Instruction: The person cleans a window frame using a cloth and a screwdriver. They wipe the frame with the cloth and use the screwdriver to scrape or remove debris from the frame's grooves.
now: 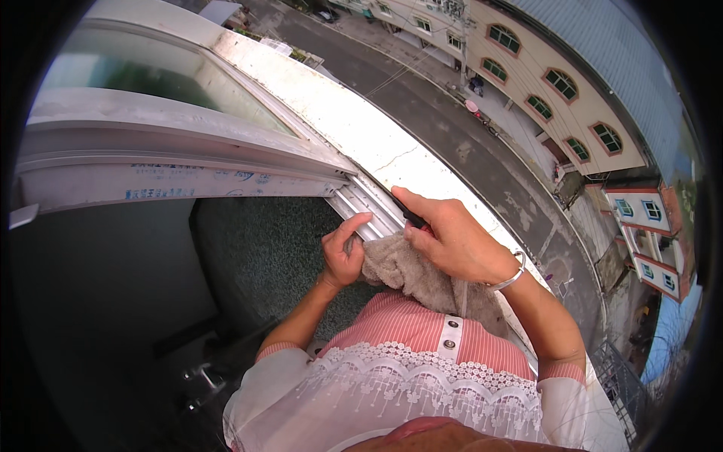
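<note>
My right hand, with a silver bangle at its wrist, is closed around a slim tool with a black handle. Its working end and exact kind cannot be made out. The tool lies over the outer side of a white sliding-window track. My left hand is at the inner side of the track, its index finger stretched onto the rail and its thumb apart from that finger. Between my two hands a crumpled beige-brown towel drapes over the sill, close against my striped pink top.
A white window sash with printed protective film stands to the left. Beyond the track runs a pale outer ledge, with a street far below and buildings opposite. On the inner side is a dark speckled surface.
</note>
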`<state>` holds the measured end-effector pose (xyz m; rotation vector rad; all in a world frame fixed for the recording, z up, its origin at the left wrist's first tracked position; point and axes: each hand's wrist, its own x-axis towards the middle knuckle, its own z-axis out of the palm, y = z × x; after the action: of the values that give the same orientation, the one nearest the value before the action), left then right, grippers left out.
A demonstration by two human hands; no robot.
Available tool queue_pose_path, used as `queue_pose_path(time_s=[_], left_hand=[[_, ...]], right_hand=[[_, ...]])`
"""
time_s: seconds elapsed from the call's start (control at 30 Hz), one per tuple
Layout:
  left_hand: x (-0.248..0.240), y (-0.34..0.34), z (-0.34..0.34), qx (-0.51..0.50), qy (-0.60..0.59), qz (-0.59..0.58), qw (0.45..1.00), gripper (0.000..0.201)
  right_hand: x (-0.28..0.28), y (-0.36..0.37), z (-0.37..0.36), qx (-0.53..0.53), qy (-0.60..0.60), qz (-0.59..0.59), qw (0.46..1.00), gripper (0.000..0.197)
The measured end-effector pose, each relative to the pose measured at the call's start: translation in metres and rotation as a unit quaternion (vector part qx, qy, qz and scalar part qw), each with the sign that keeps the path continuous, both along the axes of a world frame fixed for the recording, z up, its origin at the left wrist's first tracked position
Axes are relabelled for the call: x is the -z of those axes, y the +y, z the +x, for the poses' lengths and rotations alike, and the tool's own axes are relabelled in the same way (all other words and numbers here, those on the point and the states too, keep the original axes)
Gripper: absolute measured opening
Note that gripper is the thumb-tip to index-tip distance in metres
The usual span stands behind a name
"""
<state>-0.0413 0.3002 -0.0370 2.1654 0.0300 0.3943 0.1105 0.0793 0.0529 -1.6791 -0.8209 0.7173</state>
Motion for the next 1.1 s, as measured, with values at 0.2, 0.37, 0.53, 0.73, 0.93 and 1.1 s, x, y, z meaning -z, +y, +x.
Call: queue_pose_path(time_s=[0.2, 0.37, 0.53, 0.73, 0.93, 1.1], left_hand=[[-0.001, 0.0, -0.001, -0.004, 0.018, -0.004, 1.0, 0.047], [0.005, 0.002, -0.004, -0.011, 0.034, -0.022, 0.999, 0.046], [-0.001, -0.003, 0.003, -0.007, 0.017, -0.018, 1.0, 0.047], [0.001, -0.004, 0.0, -0.024, 0.008, -0.022, 0.999, 0.048], [-0.009, -0.007, 0.004, -0.017, -0.037, 0.037, 0.999, 0.048], [-0.003, -0.011, 0.006, -0.038, -0.015, -0.029, 0.999, 0.048]], right_hand=[[0.003, 0.036, 0.023, -0.082, -0.073, -0.076, 0.991, 0.026], [0.03, 0.098, 0.051, -0.097, -0.103, -0.088, 0.986, 0.027], [0.032, 0.161, 0.094, 0.099, -0.108, 0.021, 0.989, 0.045], [-0.004, 0.068, 0.059, 0.148, 0.157, 0.012, 0.976, 0.057], [0.008, -0.02, -0.024, 0.074, 0.067, -0.067, 0.993, 0.058], [-0.013, -0.014, -0.054, 0.018, -0.143, -0.143, 0.979, 0.05]])
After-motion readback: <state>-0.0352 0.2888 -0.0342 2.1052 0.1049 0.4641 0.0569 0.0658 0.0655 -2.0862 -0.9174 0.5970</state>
